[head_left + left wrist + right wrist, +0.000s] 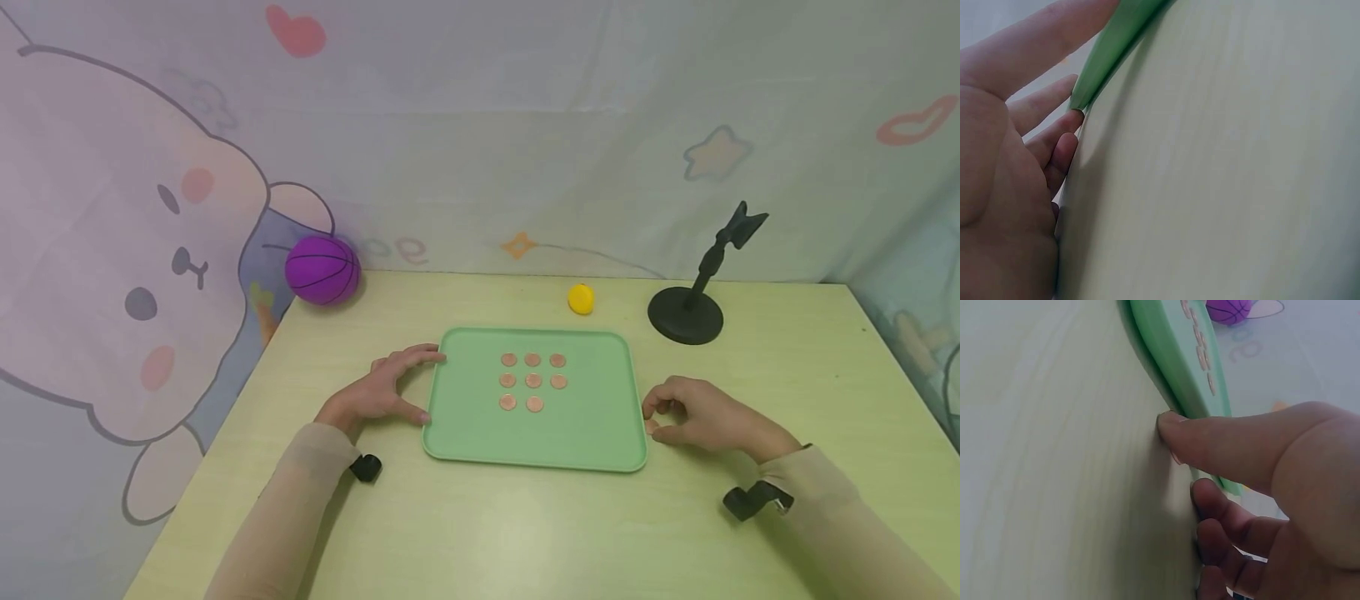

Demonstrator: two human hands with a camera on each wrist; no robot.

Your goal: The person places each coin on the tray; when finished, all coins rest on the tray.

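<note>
A green tray lies on the table, with several copper-coloured coins laid flat in rows on it. My left hand is at the tray's left edge, thumb and fingers spread and touching the rim. From the left wrist view, the fingertips meet the tray's green corner. Just outside the right rim, my right hand pinches one coin between thumb and finger, low by the tabletop. Only a sliver of that coin shows beneath the thumb in the right wrist view.
Behind the tray sits a small yellow round object. A black stand with a round base is at the back right, and a purple ball at the back left corner. A printed cloth hangs behind the table.
</note>
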